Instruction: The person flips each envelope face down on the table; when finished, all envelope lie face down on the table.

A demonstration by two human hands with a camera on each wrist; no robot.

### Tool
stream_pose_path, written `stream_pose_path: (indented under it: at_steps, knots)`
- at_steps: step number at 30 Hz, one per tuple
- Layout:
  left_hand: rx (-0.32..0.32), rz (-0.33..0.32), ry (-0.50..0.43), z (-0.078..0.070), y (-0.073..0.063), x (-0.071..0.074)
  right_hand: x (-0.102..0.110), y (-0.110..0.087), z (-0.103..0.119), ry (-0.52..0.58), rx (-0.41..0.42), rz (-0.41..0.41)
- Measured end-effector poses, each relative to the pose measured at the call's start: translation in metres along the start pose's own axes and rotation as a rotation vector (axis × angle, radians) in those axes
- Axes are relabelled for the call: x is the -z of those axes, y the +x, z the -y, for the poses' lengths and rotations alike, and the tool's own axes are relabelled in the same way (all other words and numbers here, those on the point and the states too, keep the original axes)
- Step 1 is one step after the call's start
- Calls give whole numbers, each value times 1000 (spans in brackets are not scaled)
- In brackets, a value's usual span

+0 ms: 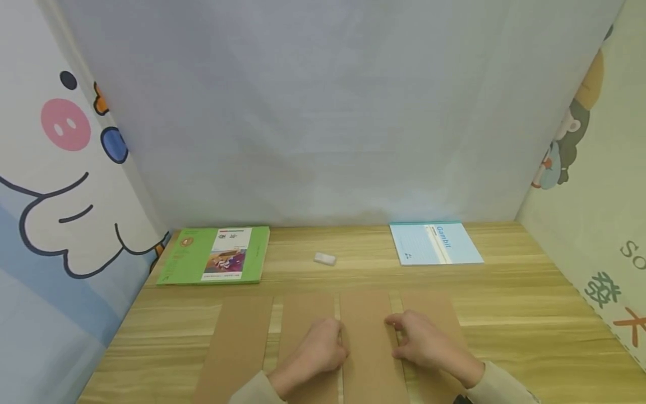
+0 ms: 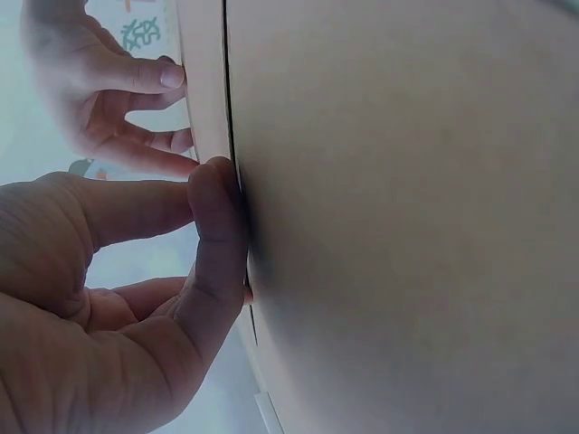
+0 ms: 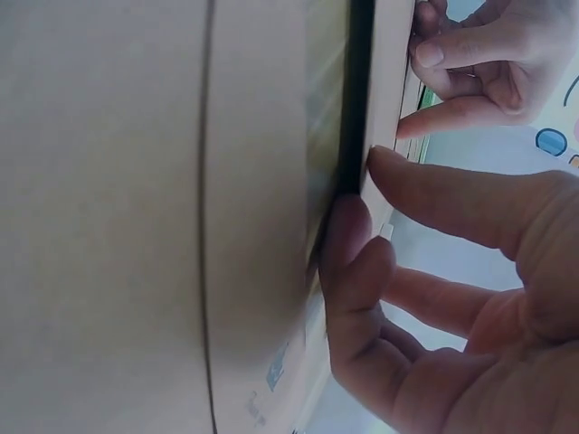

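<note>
Several brown cardboard strips lie side by side on the table. My left hand (image 1: pixel 320 347) is over the second strip from the left (image 1: pixel 308 311), its curled fingers gripping the left edge of the third cardboard strip (image 1: pixel 368 336). At that strip's right edge, my right hand (image 1: pixel 429 343) holds on with bent thumb and fingers; its palm is above the rightmost strip (image 1: pixel 434 303). Up close in the right wrist view, the thumb and a finger of my right hand (image 3: pixel 452 298) meet the strip's edge, beside a dark gap. In the left wrist view, my left hand's fingertips (image 2: pixel 213 181) press along the edge.
A green book (image 1: pixel 187 258) lies at the back left of the wooden table (image 1: pixel 525 314). A small white eraser (image 1: pixel 325 258) sits at the back middle, and a light blue notebook (image 1: pixel 419 247) at the back right. Another cardboard strip (image 1: pixel 242 331) is at the far left. Printed curtains surround the table.
</note>
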State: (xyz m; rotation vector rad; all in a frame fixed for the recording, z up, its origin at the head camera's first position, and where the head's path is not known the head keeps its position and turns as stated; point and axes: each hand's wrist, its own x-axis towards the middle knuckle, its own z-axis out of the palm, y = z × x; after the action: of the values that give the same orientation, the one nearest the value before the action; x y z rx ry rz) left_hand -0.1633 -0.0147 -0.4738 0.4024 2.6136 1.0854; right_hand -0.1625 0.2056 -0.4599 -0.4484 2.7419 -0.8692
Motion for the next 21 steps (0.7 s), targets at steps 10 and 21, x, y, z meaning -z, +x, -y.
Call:
stream_pose_path:
  at_steps: [10,21]
  knots:
    - [-8,8,-30,-1,-1,3,0,1,-1,-23,-10,-31]
    - [-91,-9,-23,-18,-4,-2,13,-11,-18,-1,3,-121]
